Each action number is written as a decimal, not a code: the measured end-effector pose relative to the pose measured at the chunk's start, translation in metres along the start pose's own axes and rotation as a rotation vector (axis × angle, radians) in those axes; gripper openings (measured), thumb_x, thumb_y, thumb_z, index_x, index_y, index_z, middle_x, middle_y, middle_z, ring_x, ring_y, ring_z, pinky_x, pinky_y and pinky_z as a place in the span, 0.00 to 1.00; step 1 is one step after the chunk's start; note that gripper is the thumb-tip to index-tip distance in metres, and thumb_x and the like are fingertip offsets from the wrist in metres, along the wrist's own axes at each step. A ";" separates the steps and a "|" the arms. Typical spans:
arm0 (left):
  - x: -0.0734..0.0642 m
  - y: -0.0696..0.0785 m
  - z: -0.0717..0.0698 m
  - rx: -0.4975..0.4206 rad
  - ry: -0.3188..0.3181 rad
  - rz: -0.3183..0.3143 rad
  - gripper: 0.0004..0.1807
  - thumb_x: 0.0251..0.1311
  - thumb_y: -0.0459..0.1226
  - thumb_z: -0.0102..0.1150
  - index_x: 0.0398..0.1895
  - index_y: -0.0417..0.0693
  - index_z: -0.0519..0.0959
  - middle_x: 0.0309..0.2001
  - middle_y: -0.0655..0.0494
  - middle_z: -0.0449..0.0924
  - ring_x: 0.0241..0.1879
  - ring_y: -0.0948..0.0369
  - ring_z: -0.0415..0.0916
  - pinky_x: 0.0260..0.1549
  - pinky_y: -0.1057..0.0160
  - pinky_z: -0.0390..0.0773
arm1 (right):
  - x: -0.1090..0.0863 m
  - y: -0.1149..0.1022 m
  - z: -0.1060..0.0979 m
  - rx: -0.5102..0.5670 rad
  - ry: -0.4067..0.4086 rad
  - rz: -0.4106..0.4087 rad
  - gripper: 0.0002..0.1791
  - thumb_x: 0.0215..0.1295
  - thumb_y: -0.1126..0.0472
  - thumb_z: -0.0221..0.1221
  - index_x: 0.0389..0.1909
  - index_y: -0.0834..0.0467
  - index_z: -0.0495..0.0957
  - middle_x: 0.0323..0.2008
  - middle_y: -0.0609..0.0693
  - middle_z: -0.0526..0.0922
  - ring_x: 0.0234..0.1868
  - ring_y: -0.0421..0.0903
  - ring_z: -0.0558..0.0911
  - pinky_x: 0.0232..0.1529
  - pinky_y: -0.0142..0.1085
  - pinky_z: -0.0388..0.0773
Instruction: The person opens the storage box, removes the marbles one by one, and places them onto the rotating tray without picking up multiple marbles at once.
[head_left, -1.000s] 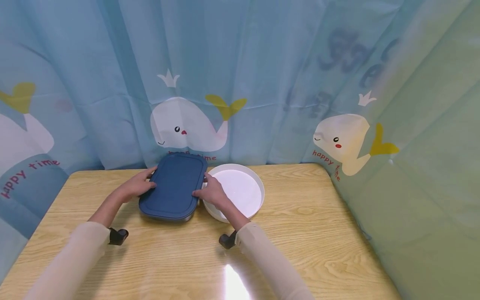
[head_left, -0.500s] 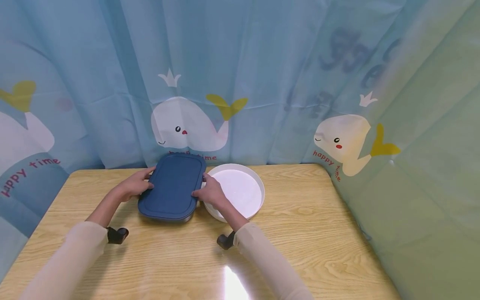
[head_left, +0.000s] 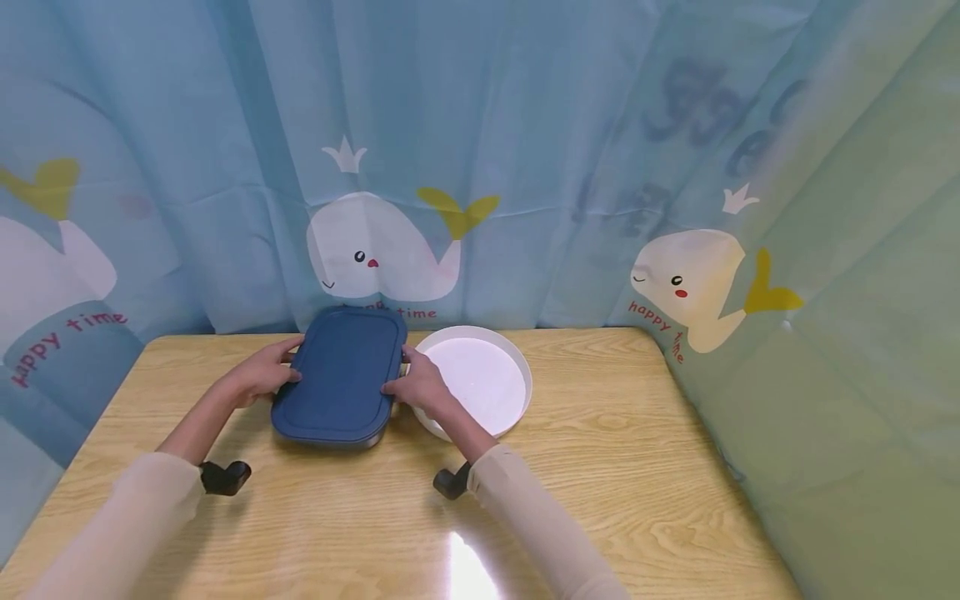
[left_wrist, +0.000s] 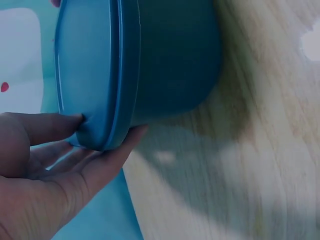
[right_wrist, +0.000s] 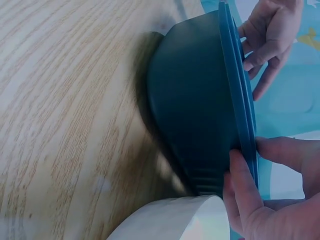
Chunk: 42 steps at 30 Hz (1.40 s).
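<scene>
A dark blue lidded food container (head_left: pixel 343 375) stands near the table's back edge, its flat lid on. On its left side my left hand (head_left: pixel 262 372) grips the lid's rim, thumb on top and fingers underneath, as the left wrist view shows at the lid (left_wrist: pixel 90 75). Opposite, my right hand (head_left: pixel 422 383) pinches the right rim between thumb and fingers. In the right wrist view the container's side wall (right_wrist: pixel 195 95) rises from the table, and both hands show at the lid. Just right of the container lies a round white tray (head_left: pixel 480 379) with a low wall, close by my right hand.
The wooden table (head_left: pixel 600 467) carries these things. A blue curtain (head_left: pixel 540 167) with whale prints hangs behind the table, and a greenish curtain (head_left: pixel 847 433) runs along the right. Black wrist mounts (head_left: pixel 225 478) stick out from both sleeves.
The container has shifted slightly left, away from the white tray, with both hands still gripping its rim. My left hand has moved left along with it.
</scene>
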<state>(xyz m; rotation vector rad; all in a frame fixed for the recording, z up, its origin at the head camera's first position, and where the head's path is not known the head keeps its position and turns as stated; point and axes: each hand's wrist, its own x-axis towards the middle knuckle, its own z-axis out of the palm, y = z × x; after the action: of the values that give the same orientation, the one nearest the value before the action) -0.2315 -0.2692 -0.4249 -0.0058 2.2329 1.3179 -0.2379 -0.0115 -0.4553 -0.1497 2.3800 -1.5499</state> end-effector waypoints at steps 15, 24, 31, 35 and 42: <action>-0.019 0.004 0.007 0.025 0.033 0.005 0.41 0.70 0.22 0.42 0.76 0.32 0.29 0.70 0.18 0.37 0.67 0.24 0.48 0.50 0.32 0.70 | -0.006 0.000 -0.006 0.063 -0.066 0.018 0.42 0.57 0.73 0.68 0.73 0.59 0.63 0.63 0.59 0.74 0.35 0.47 0.86 0.36 0.35 0.82; -0.029 0.001 0.012 0.024 0.041 0.010 0.41 0.70 0.23 0.42 0.76 0.30 0.29 0.70 0.17 0.37 0.66 0.24 0.49 0.49 0.33 0.72 | -0.014 -0.002 -0.008 0.075 -0.091 0.012 0.43 0.56 0.73 0.68 0.73 0.61 0.62 0.62 0.60 0.74 0.34 0.48 0.86 0.35 0.35 0.82; -0.034 0.001 0.014 0.023 0.046 0.010 0.40 0.71 0.23 0.42 0.75 0.30 0.29 0.70 0.17 0.37 0.66 0.24 0.49 0.48 0.33 0.73 | -0.019 -0.003 -0.008 0.049 -0.093 0.009 0.43 0.57 0.72 0.68 0.74 0.60 0.62 0.63 0.59 0.74 0.36 0.46 0.85 0.37 0.34 0.82; -0.038 0.002 0.015 0.040 0.060 0.008 0.41 0.70 0.23 0.42 0.75 0.29 0.29 0.69 0.16 0.38 0.66 0.24 0.50 0.47 0.34 0.74 | -0.020 -0.002 -0.007 0.058 -0.100 0.016 0.42 0.57 0.72 0.68 0.73 0.60 0.63 0.63 0.58 0.74 0.35 0.45 0.85 0.37 0.35 0.82; -0.044 0.002 0.015 0.051 0.065 -0.005 0.41 0.70 0.23 0.43 0.75 0.29 0.29 0.69 0.16 0.38 0.65 0.24 0.51 0.46 0.36 0.76 | -0.022 0.002 -0.004 0.090 -0.117 0.006 0.42 0.56 0.73 0.68 0.73 0.59 0.64 0.60 0.56 0.75 0.34 0.44 0.84 0.38 0.37 0.82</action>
<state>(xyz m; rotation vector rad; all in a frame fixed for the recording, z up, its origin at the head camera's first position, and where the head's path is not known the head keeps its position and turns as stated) -0.1874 -0.2672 -0.4092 -0.0367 2.3191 1.2743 -0.2184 -0.0018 -0.4514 -0.2079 2.2153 -1.5965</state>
